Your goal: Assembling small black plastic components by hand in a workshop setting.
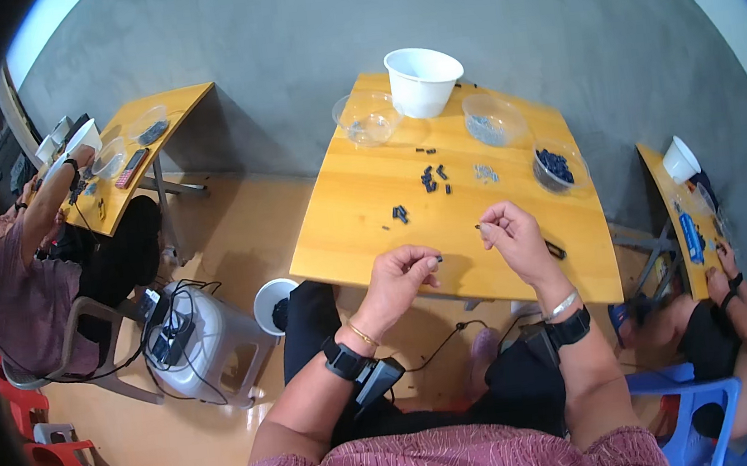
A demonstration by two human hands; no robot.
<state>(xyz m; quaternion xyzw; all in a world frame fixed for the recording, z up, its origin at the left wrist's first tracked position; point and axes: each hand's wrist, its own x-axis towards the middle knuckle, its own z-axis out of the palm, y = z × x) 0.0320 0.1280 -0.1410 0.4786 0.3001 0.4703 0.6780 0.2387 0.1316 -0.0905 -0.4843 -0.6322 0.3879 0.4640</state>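
Observation:
Over the near part of a wooden table (346, 236), my left hand (401, 277) pinches a small dark piece (438, 259) between thumb and fingertips. To its right, my right hand (512, 235) is closed in a pinch on another tiny dark piece (478, 226). The two hands are apart. Beyond them lie short black cylindrical parts (431, 181) in a loose group, with a smaller cluster of black parts (400, 215) nearer to me. Small silvery pieces (486, 173) are scattered right of the group. A black oblong object (556, 250) rests beside my right hand.
A white bucket (425, 87) stands at the far edge, between a clear bowl (368, 124) and a bowl of silvery pieces (494, 122). Another bowl holds dark parts (556, 166). A floor bucket (273, 303) and grey stool (208, 350) are left. People work at side tables.

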